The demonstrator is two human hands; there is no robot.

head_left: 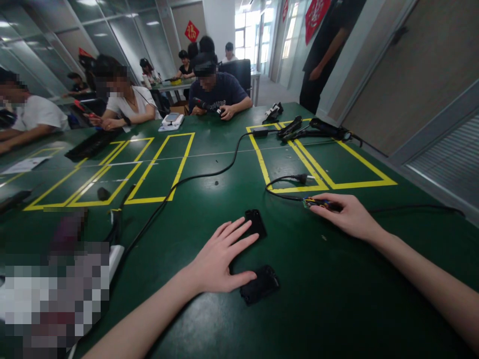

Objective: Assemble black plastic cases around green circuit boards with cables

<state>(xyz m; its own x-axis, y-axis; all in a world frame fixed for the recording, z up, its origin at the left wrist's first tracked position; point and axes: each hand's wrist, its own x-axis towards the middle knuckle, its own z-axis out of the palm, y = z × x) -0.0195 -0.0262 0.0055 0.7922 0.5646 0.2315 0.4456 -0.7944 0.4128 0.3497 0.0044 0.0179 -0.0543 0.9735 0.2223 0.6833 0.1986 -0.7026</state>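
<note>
My left hand (219, 257) is open, its fingers spread. Its fingertips rest on or just over a small black plastic shell piece (259, 228), and its thumb reaches the edge of a second black shell piece (265, 285), which lies nearer to me. To the right, my right hand (352, 214) pinches a small circuit board (310, 202) with coloured parts; the fingers partly cover it. A black cord with a plug (301, 178) curves away from the board's left end. Another black cable (419, 208) runs off to the right behind the hand.
Yellow tape rectangles (262, 159) mark the green table (209, 319). A long black cable with a small adapter block (260, 133) crosses it. Black tools or clamps (318, 128) lie at the far right. Several people sit opposite, and one person stands by the wall. Blurred-out items fill the left front.
</note>
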